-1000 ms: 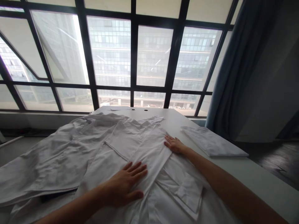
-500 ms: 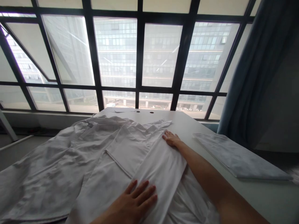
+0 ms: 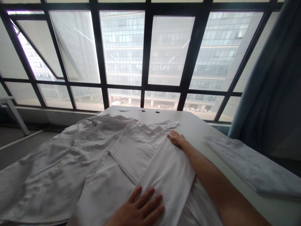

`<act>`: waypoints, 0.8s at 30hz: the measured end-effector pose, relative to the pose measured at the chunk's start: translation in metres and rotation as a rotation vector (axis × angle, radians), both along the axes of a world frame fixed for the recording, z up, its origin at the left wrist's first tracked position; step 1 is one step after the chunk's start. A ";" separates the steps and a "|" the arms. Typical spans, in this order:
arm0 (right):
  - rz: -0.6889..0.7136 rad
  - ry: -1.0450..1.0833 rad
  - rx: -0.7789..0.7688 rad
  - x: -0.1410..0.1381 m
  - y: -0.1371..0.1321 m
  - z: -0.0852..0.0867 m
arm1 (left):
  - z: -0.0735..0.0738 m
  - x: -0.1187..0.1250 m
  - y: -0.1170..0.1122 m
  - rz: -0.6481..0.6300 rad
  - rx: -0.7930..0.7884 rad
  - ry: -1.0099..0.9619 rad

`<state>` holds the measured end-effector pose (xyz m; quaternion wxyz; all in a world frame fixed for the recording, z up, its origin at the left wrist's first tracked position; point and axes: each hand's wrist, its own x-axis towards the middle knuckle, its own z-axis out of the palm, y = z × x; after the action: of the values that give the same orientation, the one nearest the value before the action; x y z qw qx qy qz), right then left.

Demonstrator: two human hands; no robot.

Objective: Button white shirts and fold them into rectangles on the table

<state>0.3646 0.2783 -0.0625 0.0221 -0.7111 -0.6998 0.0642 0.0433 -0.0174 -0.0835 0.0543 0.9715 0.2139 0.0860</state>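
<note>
Head view: a window [image 3: 145,47] of pale panes in a dark, straight-edged grid spans the far side, with one sash at the left tilted out of its frame. Through the glass stands a building [image 3: 124,36] with banded, glassy floors. A white table [image 3: 185,121], smooth and flat, runs towards the window, and a large white garment [image 3: 131,147] lies across its near and left parts. Its thin cloth is rumpled on the left, flatter on the right, where a long smooth panel slants towards the right hand; a raised, straight fold edge crosses the middle. A blue-grey curtain [image 3: 268,91] hangs in soft pleats at the right. Beneath it, a folded white cloth [image 3: 254,166] lies flat near the table's right side, apart from the garment; a strip of smooth tabletop runs between them. The left hand [image 3: 141,208] rests palm down on the garment near the front, fingers spread. The right hand [image 3: 176,138] lies flat at the garment's far right edge, fingers stretched out close together. Two small dark oval holes [image 3: 157,112] mark the tabletop's far end.
</note>
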 end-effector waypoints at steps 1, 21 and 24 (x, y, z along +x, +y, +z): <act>0.000 -0.007 -0.001 0.002 0.001 0.000 | 0.003 0.000 -0.001 0.002 0.007 0.001; 0.136 -0.043 0.043 -0.002 -0.084 0.006 | 0.060 -0.027 0.190 0.746 -0.046 0.053; 0.104 -0.015 0.065 0.007 -0.085 0.001 | 0.047 -0.036 0.233 0.769 -0.032 0.110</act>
<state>0.3717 0.1935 -0.0613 0.0366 -0.6731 -0.7377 0.0372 0.0069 0.2157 -0.0368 0.0217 0.8226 0.5665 0.0446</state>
